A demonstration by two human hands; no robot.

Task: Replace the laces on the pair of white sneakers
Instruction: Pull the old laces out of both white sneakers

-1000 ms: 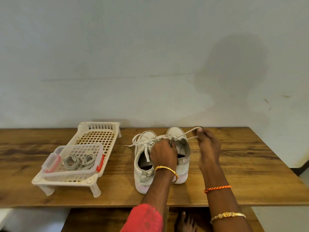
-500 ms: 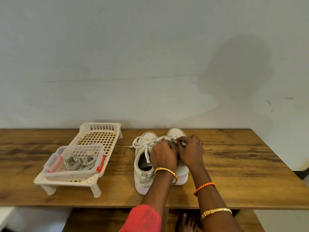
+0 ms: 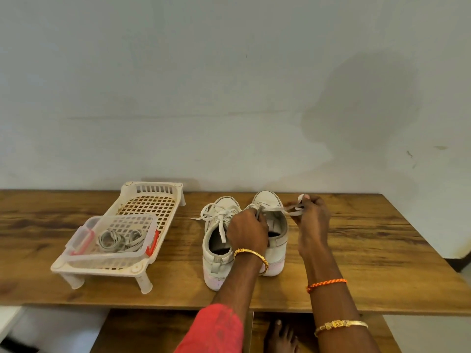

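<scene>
White sneakers, a pair, are set side by side on a wooden counter, heels toward the viewer and toes toward a pale wall. Taking the right sneaker as the landmark, the left sneaker is touching or just beside it on the left, its white lace tied in a loose bow. The left hand is curled over the collar and tongue of the right sneaker, steadying it. The right hand, just to the right of that sneaker, is closed on a strand of its lace, which is drawn out sideways from the eyelets. Well to the left of the sneaker, a white slotted rack is seen, carrying a clear plastic box with coiled grey laces inside. The laces are judged light, limp and easily tangled, best pinched close to an eyelet or at the tip; the sneakers look light, with soft uppers and stiffer soles, so bracing at the collar or heel is suggested. Hidden under the left hand are the eyelets and tongue of the right sneaker, so how much lace remains threaded cannot be told. The number of laces in the box is hard to make out.
</scene>
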